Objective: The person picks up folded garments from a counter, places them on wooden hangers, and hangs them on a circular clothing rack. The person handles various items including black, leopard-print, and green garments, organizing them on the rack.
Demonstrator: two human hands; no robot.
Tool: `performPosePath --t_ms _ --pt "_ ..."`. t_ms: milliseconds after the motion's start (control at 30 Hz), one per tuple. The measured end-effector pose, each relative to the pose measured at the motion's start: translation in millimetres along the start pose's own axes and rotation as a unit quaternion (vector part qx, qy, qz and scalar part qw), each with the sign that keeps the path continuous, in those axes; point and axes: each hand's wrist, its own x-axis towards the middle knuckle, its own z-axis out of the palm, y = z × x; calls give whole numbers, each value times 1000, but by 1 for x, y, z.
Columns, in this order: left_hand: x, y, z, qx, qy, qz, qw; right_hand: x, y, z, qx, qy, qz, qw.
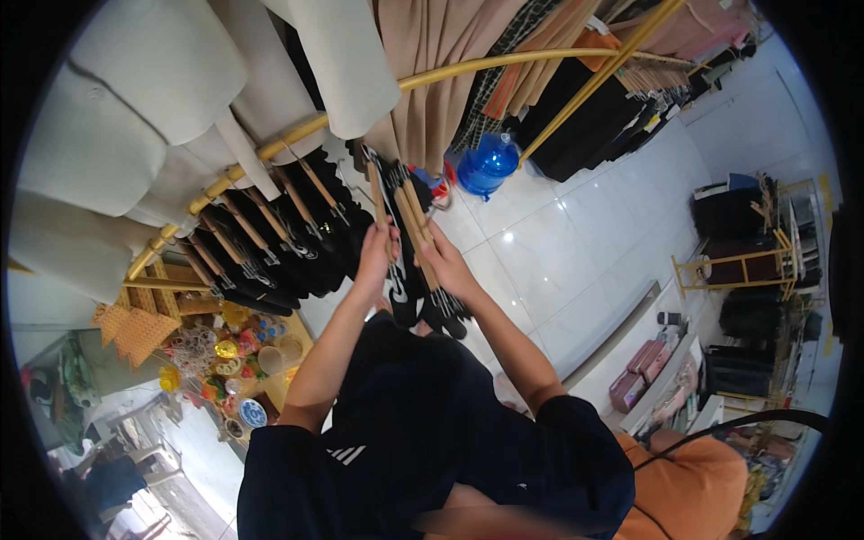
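My left hand (pixel 378 260) is closed around a wooden clip hanger (pixel 375 182) with dark clothing below it. Close beside it, my right hand (pixel 443 263) grips a bunch of wooden hangers (pixel 409 206), held side by side with their metal clips at both ends. Black garments (pixel 403 293) hang down between and under my hands; some show white markings. How many hangers the right hand holds cannot be told, since they overlap. To the left, several wooden hangers (pixel 266 219) with black clothes (pixel 317 260) hang from a yellow rail (pixel 226 179).
Beige trousers (pixel 432 40) and pale garments (pixel 162 61) hang above. A blue water jug (pixel 487 165) stands on the white tiled floor (pixel 540 236). At left is a wooden table with offerings and a blue-patterned bowl (pixel 252 412). A person in orange (pixel 688 479) is behind right, near clothes racks (pixel 742 263).
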Motion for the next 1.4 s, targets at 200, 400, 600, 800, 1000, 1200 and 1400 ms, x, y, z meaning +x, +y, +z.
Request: performPosePath --t_ms 200,400,600,800,1000,1200,1400 --pt "71 24 -4 -19 50 10 999 100 -46 6 -20 -36 -3 999" --pt "122 28 -28 54 108 19 993 193 -17 6 -165 -65 -121 977" --pt "113 46 -16 6 222 57 973 226 -11 29 -130 -157 -126 971" --pt "118 33 -4 26 329 68 942 242 -14 32 -217 -193 -55 955" --pt "134 25 -3 152 350 70 922 247 -28 21 -203 -162 -77 963" --pt "145 37 5 107 359 -17 927 250 -43 3 -238 -187 -26 953" --pt "143 43 10 70 332 -37 940 249 -41 -4 -220 -191 -35 956"
